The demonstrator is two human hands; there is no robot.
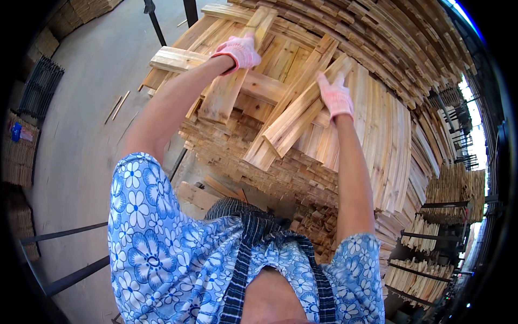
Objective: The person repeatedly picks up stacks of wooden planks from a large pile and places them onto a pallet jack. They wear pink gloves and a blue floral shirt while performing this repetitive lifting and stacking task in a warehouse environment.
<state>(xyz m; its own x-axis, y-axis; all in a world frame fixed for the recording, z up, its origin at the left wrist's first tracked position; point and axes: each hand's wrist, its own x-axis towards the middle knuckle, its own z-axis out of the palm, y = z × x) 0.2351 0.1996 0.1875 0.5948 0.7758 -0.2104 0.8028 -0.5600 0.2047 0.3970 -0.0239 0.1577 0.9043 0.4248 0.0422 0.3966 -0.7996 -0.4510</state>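
Both hands wear pink-and-white knit gloves. My left hand is closed around the edge of a wooden board, which slants across another plank. My right hand grips the right side of a second board, with the thumb and a finger lying over its top face. Just left of that one, a further board lies at nearly the same slant, partly covered by it. All of these rest on a large stack of planks. The fingers under the boards are hidden.
Tall layered lumber rises behind the stack. More bundles of wood stand in dark racks at the right. Thin sticks lie on the concrete floor at the left, and black metal bars cross the lower left.
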